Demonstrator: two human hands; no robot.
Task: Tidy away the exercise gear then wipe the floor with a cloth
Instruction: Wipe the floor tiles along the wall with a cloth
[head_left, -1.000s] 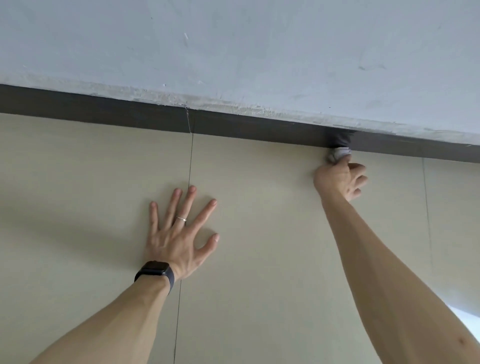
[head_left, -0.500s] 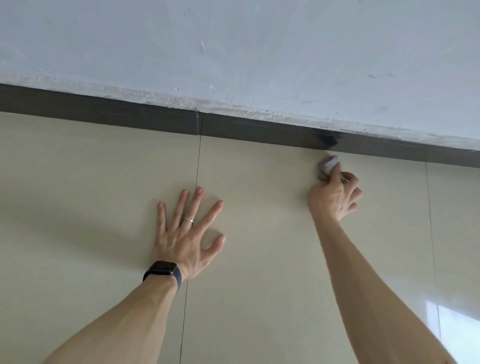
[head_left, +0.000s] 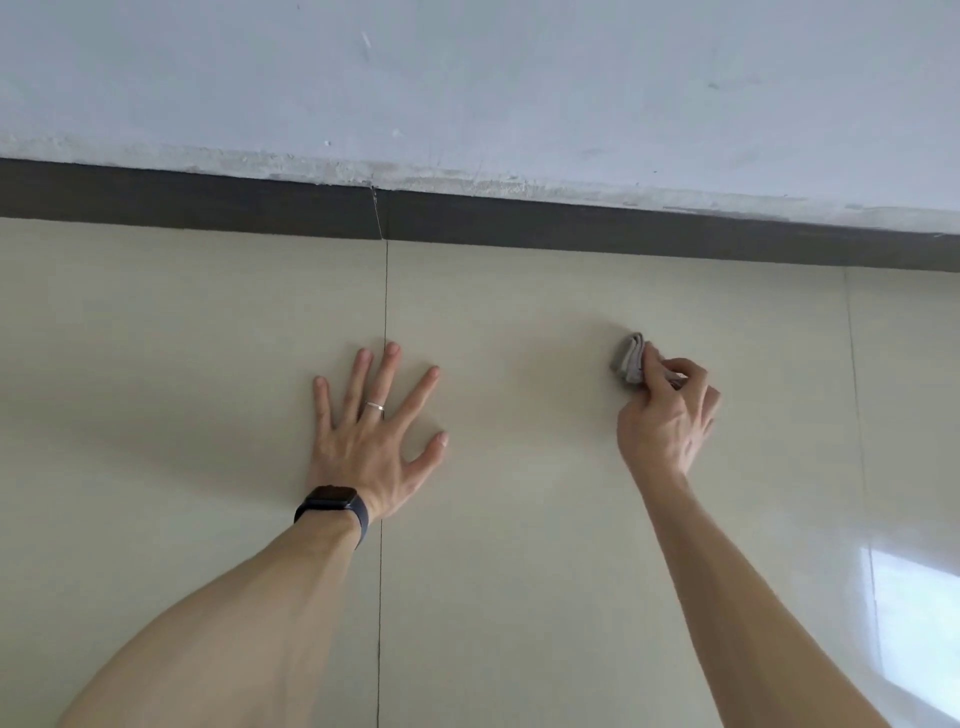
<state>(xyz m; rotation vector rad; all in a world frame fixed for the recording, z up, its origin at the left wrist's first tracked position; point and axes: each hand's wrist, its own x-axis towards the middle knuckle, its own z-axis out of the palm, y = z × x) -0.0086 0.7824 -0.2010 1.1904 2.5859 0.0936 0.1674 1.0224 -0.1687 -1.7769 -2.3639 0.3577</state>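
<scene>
The cloth (head_left: 628, 359) is in the right hand (head_left: 666, 415). It sticks out past the fingertips, on the side away from the person. It presses on the floor (head_left: 519, 519). The right hand is curled tight around the cloth, with the thumb on top.

The left hand (head_left: 371, 439) lies flat on the floor with its fingers spread wide and holds nothing. It is well apart from the cloth, off to the left. It has a ring (head_left: 375, 408) on one finger and a dark watch (head_left: 332, 503) on the wrist. A thin floor line (head_left: 383, 312) runs under this hand.

The cloth is small, grey and folded up into a little wad.

A moment ago the cloth was right by the dark strip (head_left: 571, 223) at the bottom of the wall (head_left: 467, 78). Now the right hand has pulled it back toward the person, away from the strip. The left hand has stayed flat in the same spot on the line.
</scene>
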